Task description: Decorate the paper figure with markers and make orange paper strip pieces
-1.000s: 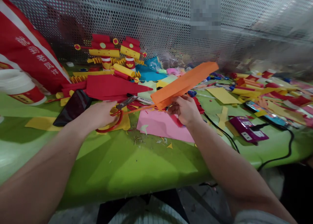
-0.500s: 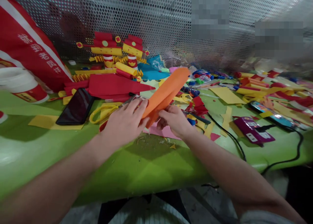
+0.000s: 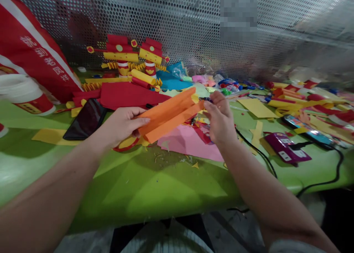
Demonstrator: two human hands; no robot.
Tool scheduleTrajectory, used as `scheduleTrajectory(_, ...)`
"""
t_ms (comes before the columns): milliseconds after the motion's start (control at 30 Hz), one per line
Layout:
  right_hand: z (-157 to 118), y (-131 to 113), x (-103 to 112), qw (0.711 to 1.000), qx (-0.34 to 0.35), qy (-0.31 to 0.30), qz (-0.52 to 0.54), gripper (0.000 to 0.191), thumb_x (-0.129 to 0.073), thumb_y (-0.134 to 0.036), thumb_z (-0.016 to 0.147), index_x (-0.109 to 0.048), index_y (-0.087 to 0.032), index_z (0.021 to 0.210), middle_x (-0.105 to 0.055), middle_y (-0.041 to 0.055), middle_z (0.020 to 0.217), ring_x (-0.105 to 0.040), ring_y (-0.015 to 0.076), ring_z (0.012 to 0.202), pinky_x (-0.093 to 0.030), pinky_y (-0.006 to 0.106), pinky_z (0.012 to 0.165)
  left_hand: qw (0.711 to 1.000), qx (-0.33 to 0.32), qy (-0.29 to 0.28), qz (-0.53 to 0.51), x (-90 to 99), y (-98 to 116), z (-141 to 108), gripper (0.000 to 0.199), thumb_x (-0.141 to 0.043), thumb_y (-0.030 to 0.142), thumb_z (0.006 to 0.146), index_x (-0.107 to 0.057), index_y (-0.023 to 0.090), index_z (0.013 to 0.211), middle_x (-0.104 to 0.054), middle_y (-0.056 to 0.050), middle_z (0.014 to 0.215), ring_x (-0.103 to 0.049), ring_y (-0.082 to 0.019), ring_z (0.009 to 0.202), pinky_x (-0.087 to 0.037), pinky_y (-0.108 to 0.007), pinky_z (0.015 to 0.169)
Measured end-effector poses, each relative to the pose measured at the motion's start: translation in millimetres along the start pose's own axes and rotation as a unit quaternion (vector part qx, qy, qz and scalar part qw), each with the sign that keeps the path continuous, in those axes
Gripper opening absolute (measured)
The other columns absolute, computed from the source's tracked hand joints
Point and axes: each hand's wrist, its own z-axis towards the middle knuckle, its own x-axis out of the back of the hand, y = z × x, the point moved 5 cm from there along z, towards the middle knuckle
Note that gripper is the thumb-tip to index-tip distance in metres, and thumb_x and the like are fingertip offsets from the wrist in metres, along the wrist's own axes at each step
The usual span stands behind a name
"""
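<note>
A sheet of orange paper [image 3: 168,115], curled lengthwise into a loose trough, is held up over the table between both hands. My left hand [image 3: 124,124] pinches its left end, thumb on top. At the far right corner, the fingertips of my right hand [image 3: 221,115] are closed on the edge. Below the sheet lies a piece of pink paper [image 3: 190,144] with small scraps by it. A red-handled loop [image 3: 127,147], perhaps scissors, shows partly under my left hand. Red paper [image 3: 129,94] lies just behind the left hand.
Two red-and-yellow paper figures [image 3: 121,56] stand at the back against the perforated metal panel [image 3: 188,28]. On the left are a phone [image 3: 84,120], a paper cup [image 3: 24,94] and a red bag [image 3: 38,50]. A purple power strip [image 3: 287,148] with black cables lies right.
The orange paper has been lowered and opened from a narrower roll. My right hand has moved up and right to its far corner, and my left hand has shifted left.
</note>
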Motion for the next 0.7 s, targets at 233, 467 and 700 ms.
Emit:
scheduleTrajectory(233, 2, -17, -12, 0.894, 0.245, -0.233, -0.294, 0.022, -0.067, -0.031, 0.072, -0.067, -0.025, 0.093, -0.067, 0.0064, 0.107, -0.055, 0.0283, 0.112, -0.033, 0.052, 0.099, 0.992, 0.033, -0.116, -0.028, -8.4, -2, -3, 0.029, -0.067, 0.038, 0.063, -0.071, 0.021, 0.087, -0.070, -0.002, 0.073, -0.065, -0.020, 0.069, -0.050, -0.026, 0.061)
scheduleTrajectory(467, -11, -13, -27, 0.856, 0.208, -0.340, -0.328, 0.015, -0.055, -0.021, 0.081, -0.070, -0.022, 0.080, -0.072, 0.0020, 0.077, -0.065, 0.0163, 0.070, -0.047, 0.027, 0.064, 0.988, 0.027, -0.096, -0.117, -10.4, -3, -1, 0.030, -0.070, 0.036, 0.063, -0.072, 0.022, 0.090, -0.072, -0.004, 0.083, -0.066, -0.021, 0.074, -0.051, -0.027, 0.062)
scheduleTrajectory(700, -12, -17, -27, 0.882, 0.187, -0.322, -0.288, 0.016, -0.052, -0.022, 0.081, -0.067, -0.019, 0.077, -0.071, 0.0025, 0.076, -0.063, 0.0142, 0.068, -0.046, 0.024, 0.061, 0.999, -0.041, 0.021, 0.008, -1.7, 7, -1, 0.030, -0.075, 0.031, 0.059, -0.072, 0.021, 0.087, -0.071, 0.000, 0.082, -0.061, -0.015, 0.071, -0.044, -0.019, 0.059)
